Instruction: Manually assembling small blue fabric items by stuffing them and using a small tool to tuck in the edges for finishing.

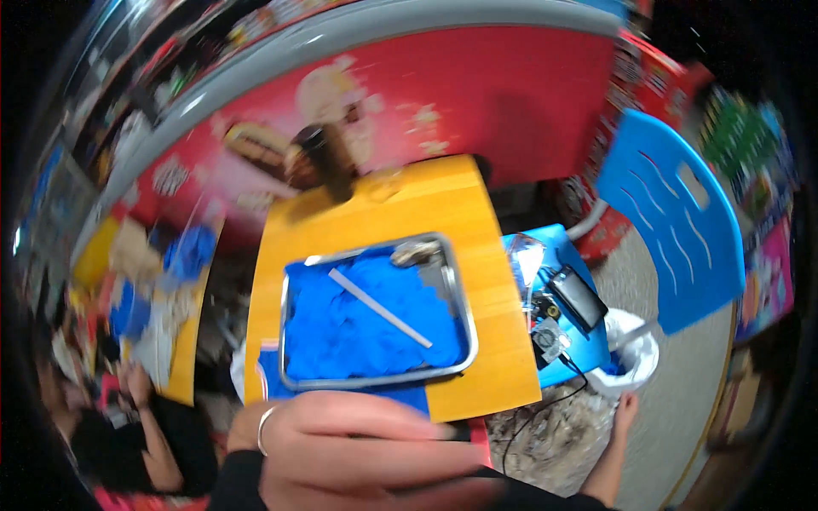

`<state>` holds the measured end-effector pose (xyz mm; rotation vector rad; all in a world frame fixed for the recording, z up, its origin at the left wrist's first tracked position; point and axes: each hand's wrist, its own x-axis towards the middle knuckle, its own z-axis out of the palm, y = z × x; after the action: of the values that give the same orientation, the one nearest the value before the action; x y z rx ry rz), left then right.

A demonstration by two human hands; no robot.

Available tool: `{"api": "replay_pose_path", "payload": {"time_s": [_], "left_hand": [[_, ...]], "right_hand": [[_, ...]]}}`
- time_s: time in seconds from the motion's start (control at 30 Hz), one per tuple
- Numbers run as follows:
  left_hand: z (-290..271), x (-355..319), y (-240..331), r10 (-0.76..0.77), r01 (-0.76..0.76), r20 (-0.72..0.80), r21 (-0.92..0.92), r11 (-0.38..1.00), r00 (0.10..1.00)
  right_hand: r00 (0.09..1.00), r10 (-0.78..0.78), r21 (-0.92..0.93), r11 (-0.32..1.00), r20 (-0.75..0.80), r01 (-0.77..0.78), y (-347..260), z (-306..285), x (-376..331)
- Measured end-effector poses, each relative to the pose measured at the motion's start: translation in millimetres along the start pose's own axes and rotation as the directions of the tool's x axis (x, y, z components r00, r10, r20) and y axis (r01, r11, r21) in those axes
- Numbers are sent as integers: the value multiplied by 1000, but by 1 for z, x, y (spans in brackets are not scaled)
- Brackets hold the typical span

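My left hand (366,447) fills the lower middle, blurred and close to the camera, fingers stretched together toward the right, a ring on one finger and a black sleeve behind it. It hovers by the near edge of an orange table (494,341). Just beyond it sits a metal tray (461,307) lined with blue sheets (341,332); a white stick (379,308) lies across them and a crumpled grey lump (417,252) rests at the far corner. My right hand (628,406) hangs low at the right, at the rim of a white bag-lined bin (637,353).
A dark bottle (328,162) stands at the table's far edge against a red counter (511,94). A blue stool (588,349) with small devices and cables and a blue chair (673,221) stand on the right. Another person (145,443) sits at a cluttered table (183,375) on the left.
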<state>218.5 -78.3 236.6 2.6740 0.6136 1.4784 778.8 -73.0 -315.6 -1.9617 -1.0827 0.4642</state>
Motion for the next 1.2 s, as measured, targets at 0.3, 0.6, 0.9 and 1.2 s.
{"api": "replay_pose_path", "payload": {"time_s": [0.3, 0.6, 0.9, 1.2], "left_hand": [[-64, -54, 53, 4, 2, -78, 66, 998, 997], [-155, -113, 58, 451, -248, 122, 941, 231, 884], [-192, -260, 64, 419, 50, 69, 962, -267, 906], [-107, -327, 28, -814, 764, -50, 383, 520, 579]], "right_hand": [[754, 201, -302, 953, 625, -3, -197, -28, -23], [740, 65, -302, 934, 669, 190, -342, -55, -54], [521, -480, 5, 738, 706, 675, -544, 12, -144], [-170, -724, 470, 235, 669, 851, -634, 205, -261]]}}
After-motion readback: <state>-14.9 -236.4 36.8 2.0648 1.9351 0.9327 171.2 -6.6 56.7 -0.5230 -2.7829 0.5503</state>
